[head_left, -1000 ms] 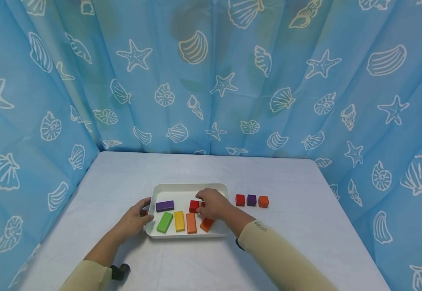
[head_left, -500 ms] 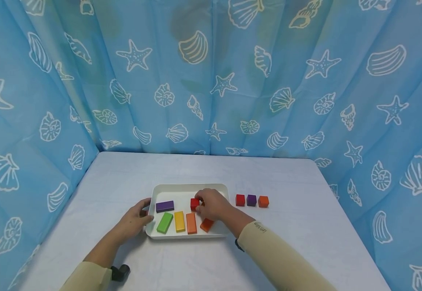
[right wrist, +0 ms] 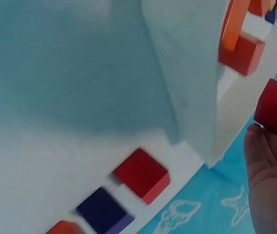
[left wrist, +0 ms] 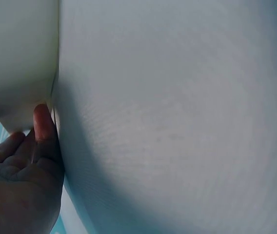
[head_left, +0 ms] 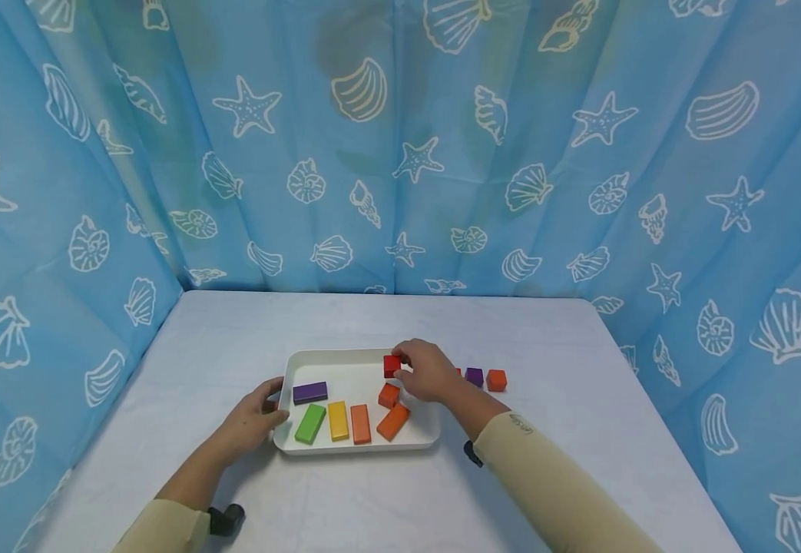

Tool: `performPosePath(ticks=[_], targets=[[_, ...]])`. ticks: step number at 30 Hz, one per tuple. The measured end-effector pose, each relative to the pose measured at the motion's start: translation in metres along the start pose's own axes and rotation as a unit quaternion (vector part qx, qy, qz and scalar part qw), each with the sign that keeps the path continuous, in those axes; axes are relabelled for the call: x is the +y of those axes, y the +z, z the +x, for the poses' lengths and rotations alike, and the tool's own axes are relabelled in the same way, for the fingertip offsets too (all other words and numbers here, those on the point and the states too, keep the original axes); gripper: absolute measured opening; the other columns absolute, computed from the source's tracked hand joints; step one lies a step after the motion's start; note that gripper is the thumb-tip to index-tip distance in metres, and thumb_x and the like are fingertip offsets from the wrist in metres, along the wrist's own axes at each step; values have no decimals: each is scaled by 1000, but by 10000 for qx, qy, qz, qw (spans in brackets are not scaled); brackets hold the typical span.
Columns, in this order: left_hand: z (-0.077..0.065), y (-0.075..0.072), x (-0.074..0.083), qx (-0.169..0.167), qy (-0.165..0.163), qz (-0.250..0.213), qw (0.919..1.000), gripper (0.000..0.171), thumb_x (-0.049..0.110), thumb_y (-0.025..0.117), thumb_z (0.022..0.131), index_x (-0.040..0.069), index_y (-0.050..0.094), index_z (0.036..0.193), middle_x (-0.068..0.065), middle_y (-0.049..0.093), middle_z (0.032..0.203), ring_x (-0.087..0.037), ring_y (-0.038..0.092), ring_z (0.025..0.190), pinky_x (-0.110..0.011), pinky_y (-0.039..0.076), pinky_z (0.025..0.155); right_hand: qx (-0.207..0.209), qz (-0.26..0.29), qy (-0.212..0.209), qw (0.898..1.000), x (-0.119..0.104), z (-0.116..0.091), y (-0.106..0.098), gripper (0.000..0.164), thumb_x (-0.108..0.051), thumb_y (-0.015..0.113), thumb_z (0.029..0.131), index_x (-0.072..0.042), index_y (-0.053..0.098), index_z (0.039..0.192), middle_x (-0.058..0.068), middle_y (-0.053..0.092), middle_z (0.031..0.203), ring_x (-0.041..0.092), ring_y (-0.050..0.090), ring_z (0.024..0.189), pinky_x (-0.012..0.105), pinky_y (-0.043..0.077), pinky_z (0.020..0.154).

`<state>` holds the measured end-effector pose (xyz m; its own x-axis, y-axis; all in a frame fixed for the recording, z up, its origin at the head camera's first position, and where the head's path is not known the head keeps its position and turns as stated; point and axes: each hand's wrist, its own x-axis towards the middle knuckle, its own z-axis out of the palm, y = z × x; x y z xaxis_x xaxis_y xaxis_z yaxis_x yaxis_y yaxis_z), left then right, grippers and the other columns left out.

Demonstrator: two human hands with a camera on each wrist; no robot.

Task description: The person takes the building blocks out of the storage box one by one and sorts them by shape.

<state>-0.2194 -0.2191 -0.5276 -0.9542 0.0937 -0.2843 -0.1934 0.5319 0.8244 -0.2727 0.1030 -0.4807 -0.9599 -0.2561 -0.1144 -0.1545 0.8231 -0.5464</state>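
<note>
My left hand (head_left: 251,418) holds the left end of a white tray (head_left: 345,355), thumb and fingers at its wall. In the left wrist view, its thumb (left wrist: 43,122) touches the tray's outer side. My right hand (head_left: 430,372) pinches a red cube (head_left: 391,366) over the tray's back right part; the right wrist view shows the cube between thumb and fingertips. In the tray lie a purple block (head_left: 309,392), a green block (head_left: 310,424), a yellow block (head_left: 338,421), an orange block (head_left: 361,424), another orange block (head_left: 393,422) and an orange cube (head_left: 389,395).
Right of the tray, a second red cube (right wrist: 141,173), a purple cube (head_left: 474,376) and another orange cube (head_left: 497,380) stand in a row on the white-covered table (head_left: 552,461). A blue shell-patterned curtain (head_left: 441,192) surrounds the table.
The right hand has moved back and to the right with the red cube, uncovering the orange cube and slanted orange block. The left hand stays at the tray's end.
</note>
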Motion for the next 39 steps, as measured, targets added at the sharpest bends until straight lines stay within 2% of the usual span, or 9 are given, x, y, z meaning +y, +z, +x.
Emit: performPosePath(ticks=[10,17,23,28,34,39], targets=[[-1,0,0,2,13,-10,10000,71,14,65,104,2,31,165,-30,40,162,-50,44,144,-65,39,116,583,278,378,9972,33,-11,-27,44,-14,77,99,-8,65,141,10,66,132,30,63,121,44,59,100],[2,1,-2,-47,13,39,10000,72,14,65,104,2,30,166,-29,36,166,-50,43,146,-65,37,117,855,548,713,9923,73,-23,-48,51,-10,78,97,-6,60,144,16,63,139,37,60,129,50,58,101],[3,1,0,-65,-39,36,10000,73,14,65,104,2,30,166,-27,33,168,-49,41,147,-65,36,118,922,655,1018,9884,113,-39,-62,52,-8,74,99,-3,56,147,20,59,142,42,56,132,52,58,100],[1,0,1,-39,-70,75,9999,73,14,64,104,2,29,166,-30,37,164,-50,41,147,-65,37,117,937,649,1201,9862,140,-52,-67,55,-6,75,98,-1,53,148,24,57,144,46,54,133,54,58,99],[-1,-2,0,-39,-87,88,9999,72,14,64,105,1,29,166,-30,39,163,-50,40,147,-65,36,117,1017,502,1224,9860,161,-64,-71,51,-2,69,101,2,53,148,27,55,146,48,52,134,57,55,103],[-1,0,2,-32,-69,136,9999,72,15,65,104,2,30,166,-30,41,162,-50,41,146,-66,37,117,1034,492,1458,9827,173,-70,-73,54,-4,71,100,2,51,150,28,53,147,49,50,135,57,55,103]])
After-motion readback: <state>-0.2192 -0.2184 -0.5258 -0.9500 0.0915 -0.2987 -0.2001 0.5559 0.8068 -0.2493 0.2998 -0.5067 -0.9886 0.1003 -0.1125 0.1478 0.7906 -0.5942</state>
